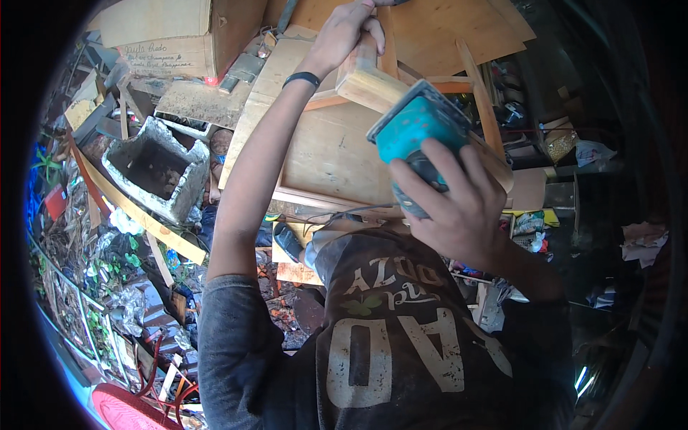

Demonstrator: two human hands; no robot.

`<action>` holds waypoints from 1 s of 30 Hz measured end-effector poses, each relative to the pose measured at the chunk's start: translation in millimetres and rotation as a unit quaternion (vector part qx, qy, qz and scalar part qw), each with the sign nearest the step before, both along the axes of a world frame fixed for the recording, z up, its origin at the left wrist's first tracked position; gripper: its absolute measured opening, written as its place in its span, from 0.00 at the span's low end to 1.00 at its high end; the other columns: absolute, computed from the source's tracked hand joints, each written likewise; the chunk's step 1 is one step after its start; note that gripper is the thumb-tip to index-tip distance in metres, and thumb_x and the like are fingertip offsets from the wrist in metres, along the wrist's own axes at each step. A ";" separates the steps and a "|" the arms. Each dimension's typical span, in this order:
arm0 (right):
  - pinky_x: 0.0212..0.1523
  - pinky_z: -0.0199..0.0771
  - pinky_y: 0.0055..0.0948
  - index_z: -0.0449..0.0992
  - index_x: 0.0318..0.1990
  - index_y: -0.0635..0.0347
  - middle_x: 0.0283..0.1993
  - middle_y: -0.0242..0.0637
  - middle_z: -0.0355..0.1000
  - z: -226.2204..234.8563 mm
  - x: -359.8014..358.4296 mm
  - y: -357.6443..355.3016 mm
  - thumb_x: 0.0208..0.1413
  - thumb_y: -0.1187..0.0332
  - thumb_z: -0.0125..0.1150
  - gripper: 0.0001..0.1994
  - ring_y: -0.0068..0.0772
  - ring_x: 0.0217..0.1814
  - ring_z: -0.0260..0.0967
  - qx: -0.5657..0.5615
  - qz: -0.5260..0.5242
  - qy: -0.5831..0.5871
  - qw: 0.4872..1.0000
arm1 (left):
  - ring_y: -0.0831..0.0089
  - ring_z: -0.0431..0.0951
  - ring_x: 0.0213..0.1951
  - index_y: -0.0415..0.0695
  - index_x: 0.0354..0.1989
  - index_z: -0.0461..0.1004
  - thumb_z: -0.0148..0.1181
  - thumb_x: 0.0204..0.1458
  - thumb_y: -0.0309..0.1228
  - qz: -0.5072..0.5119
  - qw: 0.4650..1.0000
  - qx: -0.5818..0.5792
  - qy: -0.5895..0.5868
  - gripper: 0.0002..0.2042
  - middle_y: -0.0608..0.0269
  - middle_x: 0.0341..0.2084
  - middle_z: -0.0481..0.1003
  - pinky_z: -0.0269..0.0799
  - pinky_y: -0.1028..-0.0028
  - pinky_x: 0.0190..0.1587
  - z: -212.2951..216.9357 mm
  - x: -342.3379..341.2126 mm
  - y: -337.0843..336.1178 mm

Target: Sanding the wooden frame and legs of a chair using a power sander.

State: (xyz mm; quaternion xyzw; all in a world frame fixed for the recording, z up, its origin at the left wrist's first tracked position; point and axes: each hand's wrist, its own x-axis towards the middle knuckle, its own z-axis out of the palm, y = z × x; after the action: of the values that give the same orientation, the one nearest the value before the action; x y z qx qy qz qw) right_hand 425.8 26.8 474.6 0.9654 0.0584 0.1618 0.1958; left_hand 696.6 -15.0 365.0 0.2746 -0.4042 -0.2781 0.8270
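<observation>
My right hand (462,204) is wrapped round a teal palm sander (423,129). The sander is tilted, its flat dark pad against or very close to the near end of a pale wooden piece (369,87). At the top of the view my left hand (347,32) grips that wooden piece from above, fingers curled over it; a black band circles the wrist. The piece seems to belong to a wooden frame, with a slanting leg (481,100) to its right. Beneath it lies a flat wooden panel (337,154) with raised edges.
A cardboard box (161,39) stands at the far left. Nearer lies a battered white foam box (154,168). A long yellowish wooden strip (147,218) crosses the cluttered ground on the left. A red chair seat (125,408) shows at bottom left; a thin dark cord (358,210) runs below the panel.
</observation>
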 end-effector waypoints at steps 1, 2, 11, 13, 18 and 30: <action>0.29 0.72 0.24 0.80 0.43 0.39 0.47 0.28 0.68 -1.9 2.1 1.7 0.38 0.66 0.71 0.20 0.35 0.42 0.64 -0.012 0.029 -0.036 0.999 | 0.68 0.76 0.19 0.33 0.61 0.68 0.38 0.71 0.41 0.023 1.000 0.004 -0.016 0.24 0.57 0.17 0.76 0.75 0.74 0.29 -4.7 3.0 -3.4; 0.24 0.71 0.19 0.79 0.41 0.39 0.45 0.27 0.66 -5.5 6.5 4.4 0.45 0.63 0.67 0.13 0.32 0.42 0.62 -0.032 0.066 -0.115 0.991 | 0.67 0.77 0.21 0.33 0.61 0.69 0.39 0.70 0.40 0.044 0.998 0.007 -0.034 0.23 0.57 0.18 0.76 0.75 0.73 0.30 -8.2 5.6 -8.3; 0.23 0.68 0.16 0.78 0.42 0.31 0.40 0.21 0.65 -37.7 7.3 -3.6 0.48 0.60 0.62 0.12 0.26 0.37 0.61 -0.030 0.048 -0.088 0.994 | 0.67 0.78 0.23 0.28 0.58 0.71 0.43 0.69 0.39 0.017 0.997 -0.018 -0.074 0.24 0.58 0.30 0.79 0.74 0.75 0.30 -16.7 8.1 -5.9; 0.22 0.72 0.17 0.78 0.45 0.36 0.40 0.25 0.65 -33.3 -32.1 -32.7 0.55 0.62 0.62 0.10 0.28 0.37 0.61 -0.047 0.026 -0.061 0.997 | 0.67 0.79 0.23 0.29 0.60 0.70 0.41 0.69 0.41 0.036 0.996 -0.011 -0.084 0.25 0.61 0.31 0.79 0.74 0.75 0.32 -15.4 11.1 -1.8; 0.38 0.79 0.37 0.81 0.45 0.39 0.53 0.36 0.70 -21.2 -146.5 -121.5 0.34 0.67 0.75 0.24 0.45 0.46 0.72 0.023 -0.045 -0.014 0.999 | 0.65 0.79 0.23 0.32 0.63 0.68 0.42 0.69 0.42 -0.221 0.916 -0.331 -0.054 0.26 0.64 0.34 0.78 0.75 0.74 0.34 -8.1 11.9 -18.0; 0.29 0.71 0.20 0.74 0.46 0.35 0.48 0.33 0.62 -34.5 -47.4 -71.0 0.45 0.60 0.66 0.17 0.47 0.50 0.63 0.048 0.056 -0.074 0.995 | 0.71 0.74 0.32 0.28 0.66 0.62 0.32 0.70 0.39 0.036 0.984 0.124 -0.122 0.27 0.55 0.21 0.76 0.68 0.76 0.48 5.1 12.7 -18.6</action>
State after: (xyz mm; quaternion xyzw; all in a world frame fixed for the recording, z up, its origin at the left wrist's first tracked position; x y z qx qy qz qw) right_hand 378.5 -44.2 440.0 0.9545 0.0898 0.2458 0.1432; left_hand 709.2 -33.6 370.2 0.4213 -0.4544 -0.2609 0.7402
